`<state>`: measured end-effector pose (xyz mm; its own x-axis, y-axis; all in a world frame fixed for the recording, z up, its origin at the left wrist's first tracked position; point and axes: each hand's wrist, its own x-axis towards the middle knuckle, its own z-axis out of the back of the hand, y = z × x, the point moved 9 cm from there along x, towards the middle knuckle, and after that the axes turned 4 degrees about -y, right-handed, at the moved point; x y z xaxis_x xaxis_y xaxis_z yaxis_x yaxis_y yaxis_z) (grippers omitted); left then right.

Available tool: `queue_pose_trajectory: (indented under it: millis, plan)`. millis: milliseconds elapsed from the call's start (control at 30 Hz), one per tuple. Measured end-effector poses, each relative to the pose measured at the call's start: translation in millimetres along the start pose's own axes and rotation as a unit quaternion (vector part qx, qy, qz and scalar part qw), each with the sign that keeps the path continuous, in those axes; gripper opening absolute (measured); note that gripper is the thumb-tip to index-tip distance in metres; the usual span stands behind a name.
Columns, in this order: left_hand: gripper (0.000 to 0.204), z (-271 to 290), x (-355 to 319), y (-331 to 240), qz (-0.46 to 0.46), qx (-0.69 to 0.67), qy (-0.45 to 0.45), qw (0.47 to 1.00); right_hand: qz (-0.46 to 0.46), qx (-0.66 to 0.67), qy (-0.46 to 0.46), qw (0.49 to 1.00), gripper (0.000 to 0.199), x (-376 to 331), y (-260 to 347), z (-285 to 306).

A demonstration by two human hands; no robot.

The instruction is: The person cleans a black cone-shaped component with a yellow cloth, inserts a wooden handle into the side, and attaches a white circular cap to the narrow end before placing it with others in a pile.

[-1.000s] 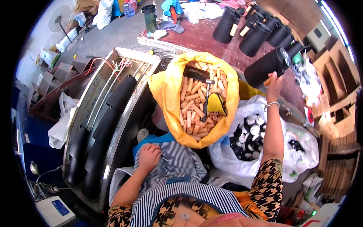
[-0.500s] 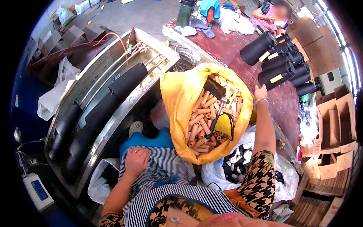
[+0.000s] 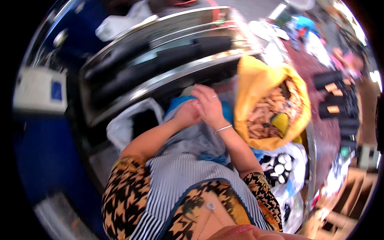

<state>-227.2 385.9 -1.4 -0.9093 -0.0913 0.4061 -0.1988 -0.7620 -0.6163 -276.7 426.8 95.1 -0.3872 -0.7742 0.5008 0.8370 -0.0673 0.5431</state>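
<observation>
My left hand (image 3: 187,113) and my right hand (image 3: 208,105) are together over my lap, above a striped apron (image 3: 188,160). The right hand, with a bangle on its wrist, lies against the left with its fingers spread; I see nothing held in either, though the picture is blurred. The left hand's fingers look curled. Just right of the hands stands a yellow sack (image 3: 272,104) full of tan cylindrical pieces.
A metal machine (image 3: 160,68) with long black rollers stands ahead of me. A white bag (image 3: 280,168) with black and white parts lies at my right. Black tubes (image 3: 336,96) lie on the reddish floor further right. A small white device (image 3: 40,90) sits at left.
My right hand has come back from the far side of the yellow sack to meet the left hand over my lap. The view has swung left and blurred.
</observation>
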Motion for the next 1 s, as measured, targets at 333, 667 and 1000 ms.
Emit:
queue_pose_trajectory:
  millis: [333, 667, 1000]
  plan:
    - [0.024, -36.5, -41.4, 76.0, 0.052, -0.072, -0.063, 0.994, 0.139, -0.065, 0.002, 0.988, 0.016, -21.6, 73.3, -110.9]
    - [0.024, -54.9, -43.2, 71.7, 0.059, -0.124, -0.068, 0.988, 0.095, -0.105, 0.008, 0.99, 0.019, -46.3, 66.0, -117.1]
    - [0.024, -76.3, -29.3, 54.8, 0.052, -0.153, -0.062, 0.985, 0.051, -0.11, -0.009, 0.993, 0.02, -66.0, 45.0, -99.7]
